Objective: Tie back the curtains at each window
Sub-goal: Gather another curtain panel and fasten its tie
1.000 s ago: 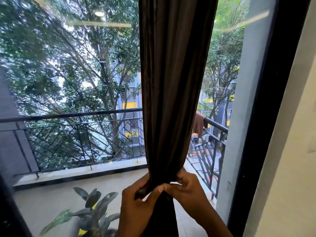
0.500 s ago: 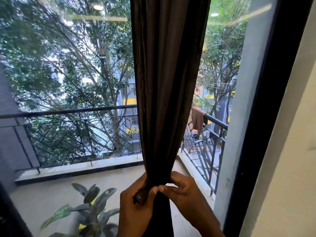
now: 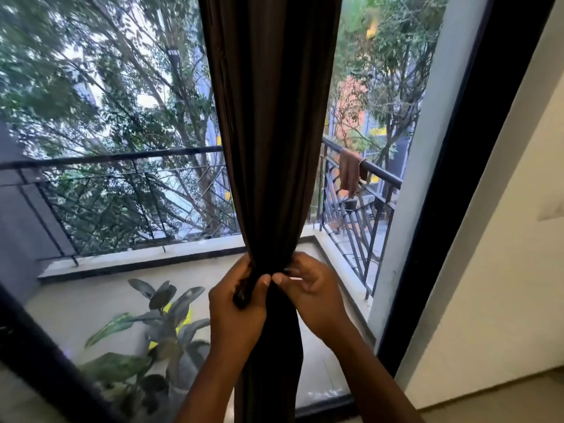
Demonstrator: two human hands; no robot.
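The dark curtain (image 3: 271, 132) hangs before the window glass (image 3: 122, 117), gathered to a narrow waist so a tie can circle it. The left hand (image 3: 236, 303) wraps its grip around the bunch and a dark strap end (image 3: 241, 296); the right hand (image 3: 311, 288) pinches the folds opposite, likely closing the tie.

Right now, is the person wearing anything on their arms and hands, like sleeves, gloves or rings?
No. The left hand and the right hand are bare, with no gloves. Both forearms are bare down to the bottom edge of the picture, so no sleeves show. No watch or bracelet is on either wrist. No ring shows on the fingers. The fingernails are short.
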